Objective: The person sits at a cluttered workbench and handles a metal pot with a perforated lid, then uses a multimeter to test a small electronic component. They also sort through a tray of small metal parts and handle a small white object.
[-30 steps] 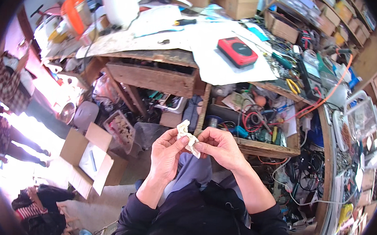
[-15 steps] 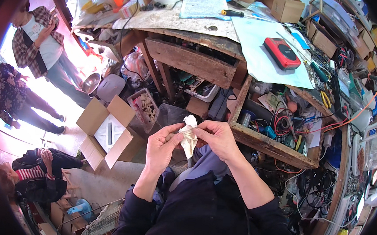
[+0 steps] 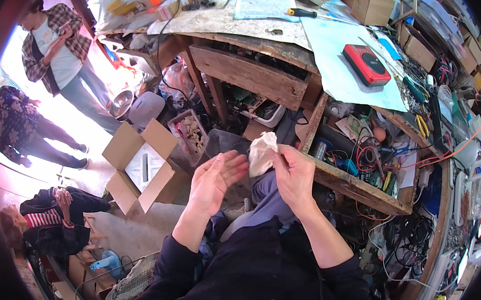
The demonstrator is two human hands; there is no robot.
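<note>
My right hand (image 3: pixel 295 176) grips a crumpled off-white cloth or tissue (image 3: pixel 261 150), held up between thumb and fingers in front of the open drawer. Just left of it, my left hand (image 3: pixel 213 184) has come away with its fingers apart and slightly curled, holding nothing. Below both hands are my dark clothes and grey-trousered leg (image 3: pixel 268 195). The open wooden drawer (image 3: pixel 355 183), full of wires, spools and tools, lies just beyond my right hand.
A cluttered workbench (image 3: pixel 232 29) holds a red-and-black device (image 3: pixel 365 64) and a screwdriver (image 3: pixel 301 12). An open cardboard box (image 3: pixel 119 189) sits on the floor at the left. Several people (image 3: pixel 57 59) stand or sit on the left. Tangled cables (image 3: pixel 401 245) fill the right side.
My left hand has let go of the cloth and moved leftward; my right hand has shifted right with it. The view has swung left, bringing more of the people into sight.
</note>
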